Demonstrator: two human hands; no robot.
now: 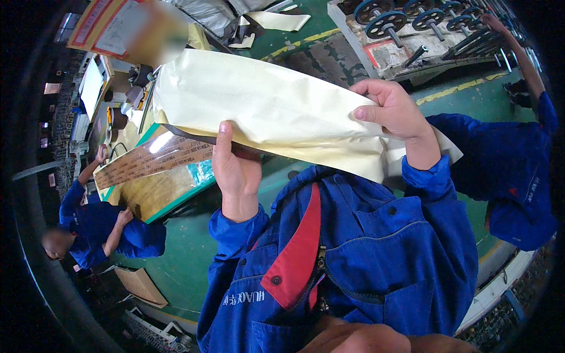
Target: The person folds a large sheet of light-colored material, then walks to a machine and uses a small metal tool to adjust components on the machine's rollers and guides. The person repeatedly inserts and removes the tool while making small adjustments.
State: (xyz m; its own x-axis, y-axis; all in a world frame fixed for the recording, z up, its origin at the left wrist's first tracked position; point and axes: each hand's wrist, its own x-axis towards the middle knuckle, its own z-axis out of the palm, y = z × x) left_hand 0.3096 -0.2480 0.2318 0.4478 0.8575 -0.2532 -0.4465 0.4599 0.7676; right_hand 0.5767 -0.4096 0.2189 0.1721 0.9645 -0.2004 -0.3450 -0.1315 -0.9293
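Note:
A long cream-coloured sheet (265,103), creased and slightly curled, stretches across in front of my chest. My left hand (236,167) is closed on its lower edge, thumb on the pale face and fingers mostly hidden behind. At the sheet's right part, my right hand (391,112) pinches the upper edge between thumb and fingers. A dark underside shows along the lower left edge. The sheet's right end hangs folded beneath my right wrist.
Left of me, a green-edged worktable (176,200) carries a brown printed strip (156,162); a co-worker in blue (112,226) sits beside it. At the upper right, a rack (376,56) holds wheels and rods. Another blue-clad person (500,170) is on my right.

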